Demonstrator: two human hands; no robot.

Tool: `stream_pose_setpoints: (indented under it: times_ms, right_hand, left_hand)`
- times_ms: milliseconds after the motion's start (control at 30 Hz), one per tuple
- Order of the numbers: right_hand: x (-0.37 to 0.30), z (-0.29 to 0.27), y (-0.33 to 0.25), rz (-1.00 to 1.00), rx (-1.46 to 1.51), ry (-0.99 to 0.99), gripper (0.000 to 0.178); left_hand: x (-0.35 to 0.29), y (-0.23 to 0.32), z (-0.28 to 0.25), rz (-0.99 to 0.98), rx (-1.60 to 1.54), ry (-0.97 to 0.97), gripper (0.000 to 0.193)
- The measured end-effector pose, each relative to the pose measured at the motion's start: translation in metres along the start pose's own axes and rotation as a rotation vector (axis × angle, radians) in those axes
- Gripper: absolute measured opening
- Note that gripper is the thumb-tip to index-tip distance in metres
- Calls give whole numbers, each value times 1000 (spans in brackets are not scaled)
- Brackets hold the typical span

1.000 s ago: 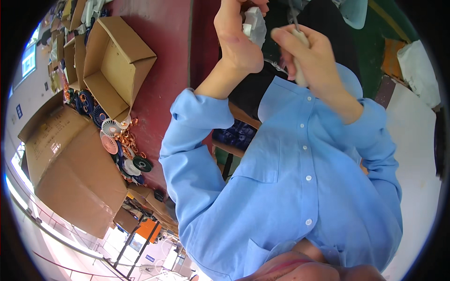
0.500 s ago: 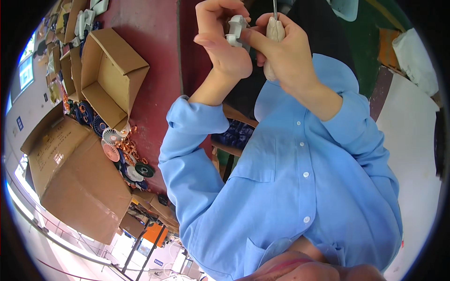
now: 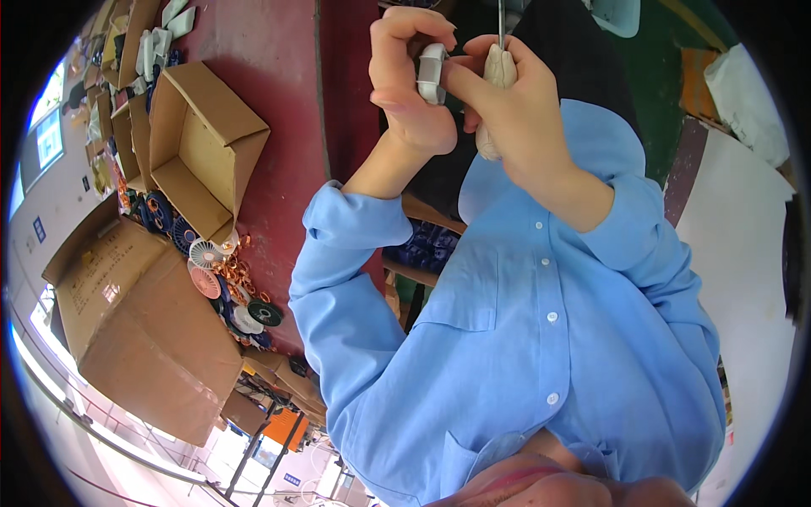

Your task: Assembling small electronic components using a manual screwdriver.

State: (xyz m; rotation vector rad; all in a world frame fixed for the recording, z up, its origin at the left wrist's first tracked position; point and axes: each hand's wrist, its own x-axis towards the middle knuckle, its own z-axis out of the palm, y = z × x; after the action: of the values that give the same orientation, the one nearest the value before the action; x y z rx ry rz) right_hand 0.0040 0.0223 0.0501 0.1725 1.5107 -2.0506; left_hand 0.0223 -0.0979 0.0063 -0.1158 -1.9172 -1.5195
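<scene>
My left hand (image 3: 412, 93), its fingers curled, grips a small grey-white plastic part (image 3: 432, 73) with rounded edges. In my right hand (image 3: 528, 118) is a screwdriver (image 3: 496, 72) with a thick off-white handle that looks wrapped. Its thin metal shaft points up and runs out of the picture, so its tip is hidden. My right thumb and forefinger reach to the plastic part's right side and seem to touch it. Both hands are close together in front of my body, just right of the dark red table (image 3: 291, 127).
An open cardboard box (image 3: 207, 144) stands on the table to the left. Near it lie several round fan-like covers (image 3: 205, 281) and copper-coloured rings (image 3: 239, 275). A larger carton (image 3: 160, 329) is farther left. Dark blue pieces (image 3: 427, 245) fill a box beside my body.
The plastic part has been turned, so a smoother side faces up instead of its hollow, notched side. Both hands have come slightly lower in the picture, still holding the part and the screwdriver.
</scene>
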Motion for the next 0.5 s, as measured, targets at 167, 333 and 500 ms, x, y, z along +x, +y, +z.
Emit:
stream_pose_setpoints:
  times_ms: [167,333,500]
  right_hand:
    - [6,1,4,-8,29,-24,34]
    - [1,-6,1,-48,-94,-11,34]
    - [3,-10,-2,-41,-188,-39,31]
  left_hand:
    - [1,5,0,-62,-49,0,86]
    - [1,10,2,-147,-19,14,87]
    - [4,12,1,-240,-13,37,88]
